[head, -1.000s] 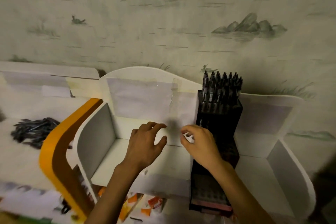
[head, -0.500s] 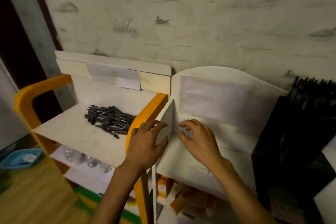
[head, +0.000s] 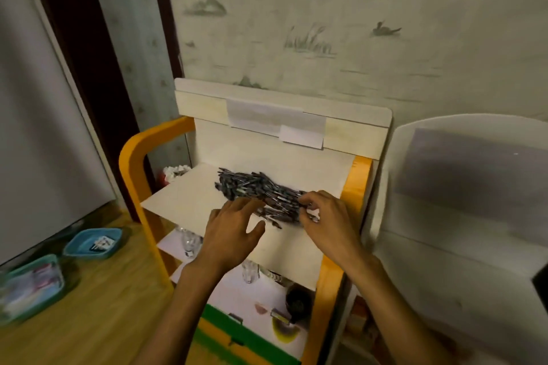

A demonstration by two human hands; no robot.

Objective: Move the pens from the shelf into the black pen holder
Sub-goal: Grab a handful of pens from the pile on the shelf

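Note:
A heap of dark pens lies on the white top board of an orange-framed shelf. My left hand reaches over the board, its fingers spread and straight, the tips at the near left edge of the heap. My right hand is at the heap's right end, with index finger and thumb curled round a few pens there. Of the black pen holder only a dark corner shows, at the frame's right edge.
The shelf's orange frame rises on both sides of the board. Clear glasses stand on the level below. A white shelf unit stands to the right. Two blue trays sit on the wooden floor at the left.
My view has swung left from the white unit and the pen holder to the orange shelf. Both hands have moved from the white unit onto the pen heap, the right now curling on pens.

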